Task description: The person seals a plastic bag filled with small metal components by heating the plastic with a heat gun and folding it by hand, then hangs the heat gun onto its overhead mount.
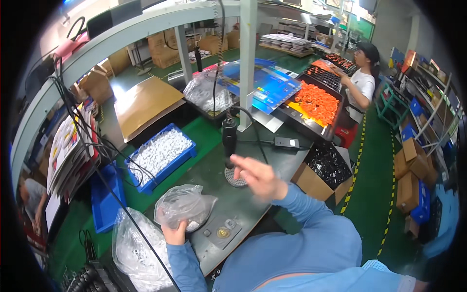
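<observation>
My left hand [176, 231] is closed on the lower side of a clear plastic bag [185, 207] at the table's left edge; pale small pieces show inside it. My right hand [258, 176] is raised over the table, slightly blurred, its fingers stretched to the left. Its fingertips are close to the lower end of a black electric screwdriver [228, 136] hanging on a coiled cord; whether they touch cannot be told. A fixture plate with a gold round piece [223, 232] lies near the bag, beside a small dark square block [207, 233].
A perforated round disc [236, 179] and a black adapter box [287, 142] are on the table. Left stand a blue crate [193, 148] of white parts and a large plastic bag [138, 255]. Right are a carton [311, 182] of black parts and a person [361, 87] beside orange parts [316, 103].
</observation>
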Demonstrator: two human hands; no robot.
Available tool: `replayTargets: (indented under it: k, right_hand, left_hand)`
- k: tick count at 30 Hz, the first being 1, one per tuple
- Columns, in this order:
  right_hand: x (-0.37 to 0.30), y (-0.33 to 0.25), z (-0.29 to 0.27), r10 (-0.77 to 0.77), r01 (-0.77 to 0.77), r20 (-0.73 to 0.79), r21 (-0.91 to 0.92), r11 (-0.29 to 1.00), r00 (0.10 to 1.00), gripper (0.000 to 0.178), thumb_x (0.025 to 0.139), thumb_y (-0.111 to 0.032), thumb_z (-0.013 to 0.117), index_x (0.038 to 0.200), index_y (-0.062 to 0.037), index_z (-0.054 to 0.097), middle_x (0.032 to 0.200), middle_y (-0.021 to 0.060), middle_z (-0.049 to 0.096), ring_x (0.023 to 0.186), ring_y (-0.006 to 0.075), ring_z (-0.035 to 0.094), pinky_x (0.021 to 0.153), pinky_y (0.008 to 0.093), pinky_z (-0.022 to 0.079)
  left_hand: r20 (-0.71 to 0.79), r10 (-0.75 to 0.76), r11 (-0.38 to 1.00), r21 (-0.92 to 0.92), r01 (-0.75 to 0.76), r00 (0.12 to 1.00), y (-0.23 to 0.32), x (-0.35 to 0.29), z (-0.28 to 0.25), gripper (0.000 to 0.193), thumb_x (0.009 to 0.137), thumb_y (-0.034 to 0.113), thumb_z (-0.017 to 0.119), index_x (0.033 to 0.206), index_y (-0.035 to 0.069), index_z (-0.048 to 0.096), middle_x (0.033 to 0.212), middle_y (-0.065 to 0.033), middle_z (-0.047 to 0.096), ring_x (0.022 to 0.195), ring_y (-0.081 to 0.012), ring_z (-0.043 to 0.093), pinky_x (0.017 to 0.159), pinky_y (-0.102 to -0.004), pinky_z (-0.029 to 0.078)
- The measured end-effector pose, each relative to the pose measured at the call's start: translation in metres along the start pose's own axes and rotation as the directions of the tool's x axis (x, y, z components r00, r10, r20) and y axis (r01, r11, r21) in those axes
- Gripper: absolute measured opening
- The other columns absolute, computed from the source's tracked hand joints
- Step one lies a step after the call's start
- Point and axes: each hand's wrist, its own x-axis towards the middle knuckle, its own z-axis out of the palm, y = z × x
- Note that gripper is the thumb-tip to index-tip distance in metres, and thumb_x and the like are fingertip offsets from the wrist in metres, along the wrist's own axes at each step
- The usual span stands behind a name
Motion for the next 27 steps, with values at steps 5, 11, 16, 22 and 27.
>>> replayTargets:
  k: [5,11,16,22,27]
  right_hand:
    - [0.054,0.009,-0.074,-0.126,0.058,-0.387,-0.182,0.982,0.913,0.048,0.103,0.001,0.043,0.15,0.0004,0.046,0.088,0.0067,0.064,0.07,0.0093,0.053,0.067,0.0238,0.048]
    - [0.264,0.061,-0.152,-0.47,0.317,-0.244,-0.477,0.819,0.848,0.04,0.097,-0.014,0.058,0.137,-0.0058,0.06,0.104,0.014,0.068,0.092,0.0227,0.06,0.08,0.0347,0.048]
    - [0.469,0.158,-0.205,-0.448,0.215,0.016,-0.892,0.397,0.894,0.026,0.09,-0.009,0.053,0.106,-0.0008,0.072,0.1,0.0258,0.069,0.099,0.0428,0.065,0.093,0.0471,0.05]
    - [0.494,0.164,-0.169,-0.387,0.142,-0.06,-0.87,0.472,0.92,0.019,0.085,-0.01,0.056,0.086,-0.0063,0.074,0.09,0.0227,0.07,0.091,0.0413,0.068,0.084,0.0476,0.054]
    - [0.509,0.163,-0.203,-0.25,0.185,0.069,-0.858,0.479,0.966,0.017,0.085,-0.017,0.063,0.088,-0.0071,0.076,0.091,0.0197,0.071,0.092,0.0408,0.068,0.085,0.0468,0.055]
  left_hand:
    - [0.005,0.074,0.997,-0.003,-0.074,0.997,-0.017,0.004,-0.008,0.097,0.075,-0.001,0.079,0.156,-0.003,0.027,0.144,-0.0191,0.048,0.128,-0.0271,0.053,0.11,-0.0383,0.042]
    - [-0.034,-0.001,0.998,-0.065,-0.001,0.999,-0.006,-0.004,-0.01,0.099,0.077,0.004,0.081,0.157,-0.001,0.025,0.147,-0.0171,0.045,0.132,-0.0271,0.049,0.113,-0.038,0.039]
    - [-0.07,0.088,0.993,0.087,-0.082,0.994,0.007,-0.013,-0.003,0.095,0.078,0.008,0.081,0.156,-0.001,0.027,0.148,-0.0188,0.046,0.134,-0.0293,0.049,0.114,-0.0393,0.037]
    - [-0.111,0.054,0.971,0.237,-0.026,0.992,0.023,-0.029,0.003,0.088,0.079,0.008,0.081,0.153,-0.003,0.035,0.147,-0.0211,0.05,0.133,-0.031,0.051,0.114,-0.0391,0.037]
    - [-0.074,0.05,0.967,0.255,-0.03,0.996,0.014,-0.032,0.0,0.085,0.082,0.007,0.078,0.154,-0.003,0.033,0.151,-0.0219,0.044,0.139,-0.0319,0.045,0.117,-0.0391,0.033]
